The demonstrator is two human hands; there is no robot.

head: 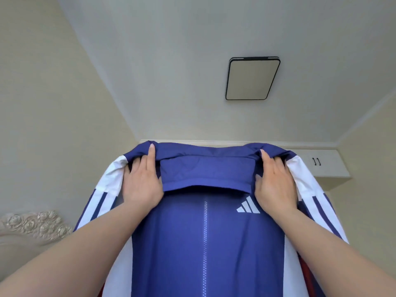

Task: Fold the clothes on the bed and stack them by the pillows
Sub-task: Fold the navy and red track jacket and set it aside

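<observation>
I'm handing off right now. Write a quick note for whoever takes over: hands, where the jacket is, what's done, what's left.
Left hand: grips the blue and white jacket at its left shoulder.
Right hand: grips the right shoulder.
Jacket: held up in the air, front facing the camera, zip closed, collar folded down.
Bed and pillows: out of view; only a carved headboard shows at lower left.
Done: jacket picked up and spread.
Left: fold it, stack it by the pillows; other clothes cannot be judged.

Both forearms are bare right up to the near edge; the left hand point(141, 181) and right hand point(276, 185) wear nothing.
</observation>
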